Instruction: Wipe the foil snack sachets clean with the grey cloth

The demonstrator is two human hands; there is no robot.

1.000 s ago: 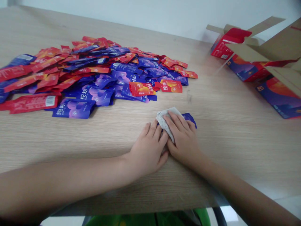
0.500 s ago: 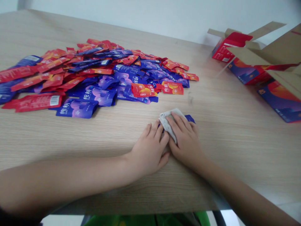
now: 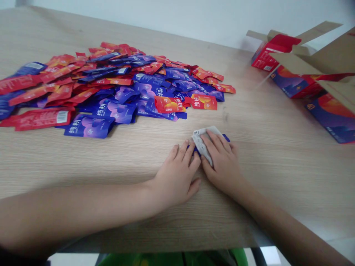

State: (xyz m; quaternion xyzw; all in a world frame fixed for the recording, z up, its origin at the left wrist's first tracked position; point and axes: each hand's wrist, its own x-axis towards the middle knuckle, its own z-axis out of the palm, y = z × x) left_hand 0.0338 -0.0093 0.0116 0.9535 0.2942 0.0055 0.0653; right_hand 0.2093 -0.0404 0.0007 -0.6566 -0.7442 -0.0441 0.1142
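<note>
On the table, a blue pouch [image 3: 226,137] lies flat, mostly covered by a folded grey-white cloth [image 3: 199,140]. My right hand [image 3: 224,164] presses the cloth down onto the pouch, its thumb along the cloth's near edge and its fingers over the top. My left hand [image 3: 177,173] lies flat just to the left, fingers stretched, with the fingertips on the left end of the pouch. Beyond both hands spreads a heap of red-orange and blue-purple pouches [image 3: 119,111], the closest of them to the left of the cloth.
Open cardboard boxes stand at the right: a red one [image 3: 267,55] at the back, a blue and red one [image 3: 294,83], and another [image 3: 330,118] nearer, flaps raised. A pale wall [image 3: 194,18] rises behind the wooden table [image 3: 124,159].
My right hand and the cloth have slid slightly right along the pouch, uncovering more of its left end. My left hand has stayed nearly in place.
</note>
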